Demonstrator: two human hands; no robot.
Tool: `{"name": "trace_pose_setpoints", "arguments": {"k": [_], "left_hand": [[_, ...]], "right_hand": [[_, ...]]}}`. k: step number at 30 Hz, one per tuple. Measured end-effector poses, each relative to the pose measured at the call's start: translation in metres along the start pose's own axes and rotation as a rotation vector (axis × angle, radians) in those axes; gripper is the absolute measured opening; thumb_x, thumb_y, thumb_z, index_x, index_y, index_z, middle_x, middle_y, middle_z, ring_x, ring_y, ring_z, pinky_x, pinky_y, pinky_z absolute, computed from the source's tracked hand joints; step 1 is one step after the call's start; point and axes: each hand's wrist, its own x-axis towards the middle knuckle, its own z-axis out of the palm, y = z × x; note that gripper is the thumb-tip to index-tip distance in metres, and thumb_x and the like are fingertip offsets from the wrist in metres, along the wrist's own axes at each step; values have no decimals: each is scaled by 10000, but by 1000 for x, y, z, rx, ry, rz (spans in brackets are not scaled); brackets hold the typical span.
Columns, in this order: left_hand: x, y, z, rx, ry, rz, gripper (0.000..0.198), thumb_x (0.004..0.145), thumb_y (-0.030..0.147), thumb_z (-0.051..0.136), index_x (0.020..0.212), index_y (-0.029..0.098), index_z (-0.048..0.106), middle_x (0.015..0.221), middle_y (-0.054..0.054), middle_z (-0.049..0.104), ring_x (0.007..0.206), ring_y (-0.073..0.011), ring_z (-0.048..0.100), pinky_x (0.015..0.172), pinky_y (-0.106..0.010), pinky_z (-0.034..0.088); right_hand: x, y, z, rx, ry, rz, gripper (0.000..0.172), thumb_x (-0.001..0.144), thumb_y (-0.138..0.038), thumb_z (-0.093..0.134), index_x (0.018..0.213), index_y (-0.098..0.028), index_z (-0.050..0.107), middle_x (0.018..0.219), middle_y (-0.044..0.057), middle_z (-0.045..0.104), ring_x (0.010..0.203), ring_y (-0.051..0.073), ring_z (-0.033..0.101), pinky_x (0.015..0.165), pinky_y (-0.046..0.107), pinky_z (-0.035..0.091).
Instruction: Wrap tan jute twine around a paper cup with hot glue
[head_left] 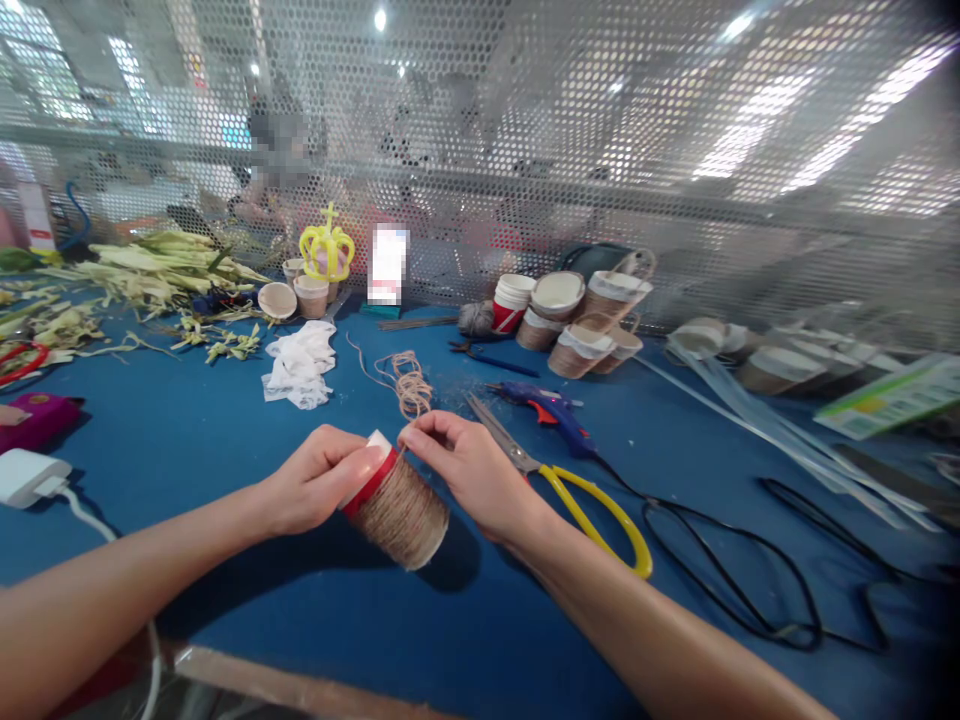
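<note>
Nearest the camera, two bare forearms reach in over the blue surface (225, 450). The left hand (315, 480) has its grip closed around the rim end of a paper cup (401, 510), thumb on top and fingers curled under. The cup lies tilted on its side just above the surface, between the two hands. Its body is wound with brown twine, and a red band and white rim show at the end the hand holds. The right hand (469, 470) pinches its thumb and forefinger tightly on the twine (405, 385) right at the cup's rim. From there the strand runs away to a loose coil lying on the surface just beyond the hands.

Beside the right wrist lie yellow-handled scissors (555, 480), blades pointing away. A black cable (750, 590) loops to the right. At the left edge sits a white charger (26, 475).

Farther out, a blue glue gun (551, 408) rests past the scissors, and a crumpled white cloth (301, 365) lies to the left of the coil. Long clear sticks (765, 420) stretch across the right side.

At the back, a cluster of paper cups (581, 315) lies tumbled together, some wrapped in twine, with a ball of twine (475, 318) just to the left. A yellow crown (327, 250) stands on small pots, and dried leaves (165, 265) are heaped at the far left. A perforated metal screen (600, 130) closes off the far side.
</note>
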Motion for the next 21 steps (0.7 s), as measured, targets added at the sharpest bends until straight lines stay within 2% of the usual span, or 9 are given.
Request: {"name": "trace_pose_setpoints", "arguments": {"k": [9, 12, 16, 19, 21], "left_hand": [[-1, 0, 0, 18, -28, 18, 406, 868, 312, 288, 488, 169, 278, 472, 46, 285, 439, -62, 230, 408, -195, 217], [0, 1, 0, 24, -16, -14, 406, 857, 323, 300, 482, 172, 264, 467, 50, 265, 438, -63, 217, 410, -198, 212], [5, 2, 1, -17, 131, -179, 406, 837, 378, 312, 494, 162, 340, 496, 42, 288, 466, -71, 249, 429, -200, 233], [10, 1, 1, -57, 247, -281, 399, 827, 399, 319, 559, 133, 451, 538, 26, 354, 503, -81, 302, 463, -201, 279], [11, -1, 2, -35, 268, -292, 394, 821, 408, 333, 564, 134, 450, 540, 31, 347, 506, -79, 295, 457, -196, 271]], "right_hand": [[1, 0, 4, -39, -53, 17, 157, 773, -276, 523, 694, -147, 565, 656, -18, 546, 612, 106, 481, 587, 228, 380], [4, 4, 3, -100, -53, 35, 213, 787, -301, 506, 660, -144, 573, 643, -6, 565, 602, 114, 500, 579, 235, 387], [7, 6, -3, -149, -2, 40, 353, 844, -388, 400, 712, -131, 604, 715, 50, 623, 672, 154, 561, 609, 265, 418], [3, 3, -4, -157, 56, -28, 313, 844, -382, 406, 831, -135, 597, 830, 70, 651, 789, 172, 591, 697, 284, 446], [-1, -1, -2, -156, 42, -84, 275, 820, -362, 455, 915, -136, 581, 906, 79, 654, 839, 177, 597, 731, 294, 458]]}}
